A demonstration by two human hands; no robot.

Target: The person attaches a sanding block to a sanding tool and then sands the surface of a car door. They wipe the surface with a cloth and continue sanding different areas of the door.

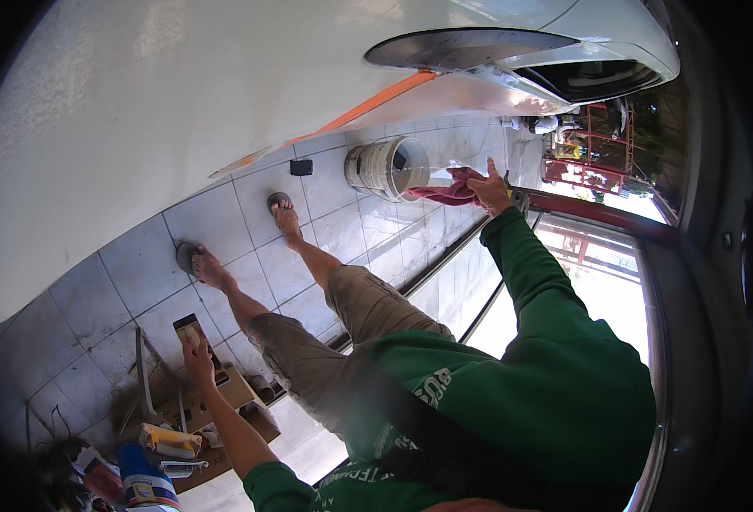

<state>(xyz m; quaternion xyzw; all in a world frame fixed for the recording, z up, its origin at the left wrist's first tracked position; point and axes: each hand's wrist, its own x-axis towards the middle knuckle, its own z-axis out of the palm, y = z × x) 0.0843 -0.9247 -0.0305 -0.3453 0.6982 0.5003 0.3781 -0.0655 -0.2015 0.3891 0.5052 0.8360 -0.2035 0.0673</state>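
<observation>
My left hand is closed around a flat, dark rectangular block with a tan patch. Its exact kind is unclear. It is above the tiled floor, beside a cardboard box. My right hand grips a wet-looking maroon cloth, with one finger pointing outward. The cloth hangs bunched next to the rim of a whitish, dirt-marked bucket, which has a dark object inside. A white car body panel stretches across the top, with a strip of orange tape along it.
A small black block lies on the tiles between my feet and the car. At lower left are a cardboard box, a blue container and a yellow package. Glass doors in a dark frame stand close to my right side.
</observation>
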